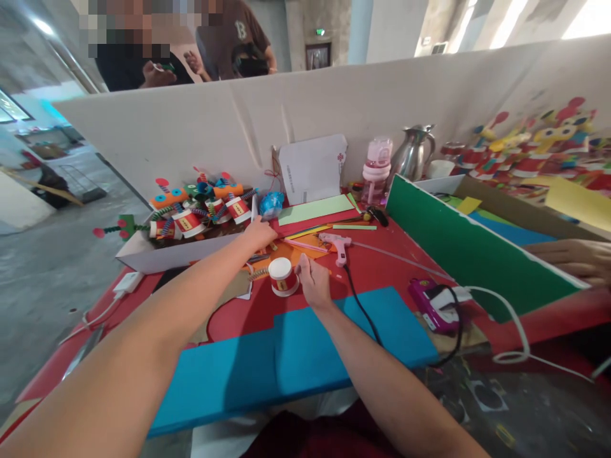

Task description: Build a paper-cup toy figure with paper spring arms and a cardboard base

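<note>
A red and white paper cup (281, 278) with a pale lid-like top stands over the red tabletop, and a folded paper spring (259, 273) sticks out from its left side. At the cup's right side is my right hand (314, 281), its fingers curled and closed against the cup's edge. My left hand (260, 234) reaches farther back, over loose paper strips and small items beside a blue wrapped bundle (272, 205); its fingertips are mostly hidden. To the right of both hands lies a pink glue gun (338, 247) with a black cord.
A white box (167, 254) of cup figures stands left. A green-sided box (477, 254) is right, with another person's hand (568, 257) at it. A pink bottle (377, 168), a metal jug (414, 156) and a purple power adapter (434, 305) with cables stand around. Blue sheets (334, 337) cover the front edge.
</note>
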Tool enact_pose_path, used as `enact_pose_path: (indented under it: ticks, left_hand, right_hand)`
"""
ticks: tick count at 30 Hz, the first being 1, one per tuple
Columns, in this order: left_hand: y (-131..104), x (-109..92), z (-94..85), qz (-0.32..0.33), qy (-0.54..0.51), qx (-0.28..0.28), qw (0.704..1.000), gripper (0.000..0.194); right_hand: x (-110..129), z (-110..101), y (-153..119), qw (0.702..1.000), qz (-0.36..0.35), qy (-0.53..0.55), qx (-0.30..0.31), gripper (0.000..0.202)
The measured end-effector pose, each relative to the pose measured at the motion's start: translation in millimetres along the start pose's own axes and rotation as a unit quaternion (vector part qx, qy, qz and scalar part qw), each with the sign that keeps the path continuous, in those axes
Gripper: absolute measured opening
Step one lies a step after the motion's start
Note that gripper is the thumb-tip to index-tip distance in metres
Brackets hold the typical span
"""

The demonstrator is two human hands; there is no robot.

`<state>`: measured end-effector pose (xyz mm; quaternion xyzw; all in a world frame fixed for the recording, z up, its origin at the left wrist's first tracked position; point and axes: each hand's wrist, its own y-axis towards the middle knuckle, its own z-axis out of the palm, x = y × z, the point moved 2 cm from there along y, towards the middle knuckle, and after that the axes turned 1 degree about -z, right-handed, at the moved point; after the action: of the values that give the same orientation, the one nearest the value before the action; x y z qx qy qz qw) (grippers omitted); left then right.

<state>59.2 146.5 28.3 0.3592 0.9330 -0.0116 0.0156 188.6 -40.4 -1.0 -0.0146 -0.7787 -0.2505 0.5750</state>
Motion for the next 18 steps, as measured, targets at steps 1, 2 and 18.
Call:
enact_pose_path:
  ticks: [1, 2, 18]
  left_hand:
    - [-1.5, -1.2, -0.7, 0.002, 0.006, 0.004, 1.0, 0.018]
    - [-2.4, -3.0, -0.7, 0.006, 0.028, 0.017, 0.999, 0.02]
    - [-20.3, -26.0, -38.7, 0.057, 0.189, 0.036, 0.98, 0.018]
  right_hand:
    - [-0.2, -0.2, 0.1, 1.0, 0.0, -0.002, -0.001, 0.054]
    - [-0.4, -0.4, 0.2, 1.0, 0.0, -0.004, -0.002, 0.054]
    - [0.6, -3.4, 2.1, 1.0, 0.018, -0.005, 0.003, 0.05]
